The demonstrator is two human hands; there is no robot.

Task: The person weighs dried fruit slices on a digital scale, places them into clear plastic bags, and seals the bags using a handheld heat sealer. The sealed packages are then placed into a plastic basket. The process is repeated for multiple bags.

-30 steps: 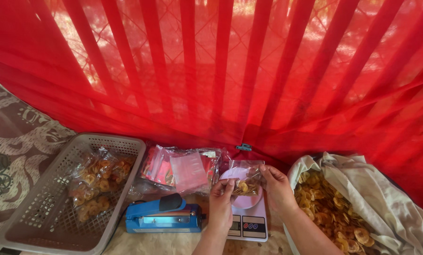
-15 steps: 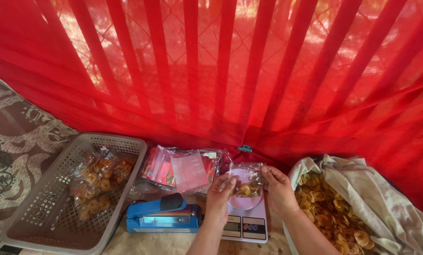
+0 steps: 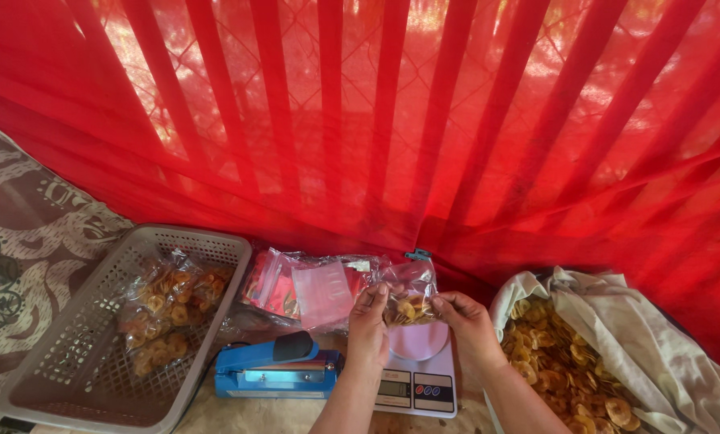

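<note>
A red striped cloth (image 3: 360,120) hangs as a backdrop behind a low work surface. The reference landmark is the white digital scale (image 3: 419,378). Directly above the scale, both hands hold a small clear bag of chips (image 3: 408,299): the left hand (image 3: 370,325) pinches its left edge and the right hand (image 3: 468,321) pinches its right edge, fingers closed on the plastic. The bag is upright, mouth toward the backdrop, long axis roughly vertical with a slight tilt; it does not appear to touch the scale.

Left of the scale lies a blue heat sealer (image 3: 276,371). Further left, a grey basket (image 3: 71,354) holds several filled bags (image 3: 163,309), indicating completed units. Behind the sealer lies a stack of empty bags (image 3: 308,285). Right of the scale, an open sack of loose chips (image 3: 569,370) remains, so substantial filling appears outstanding. The held bag appears unsealed.
</note>
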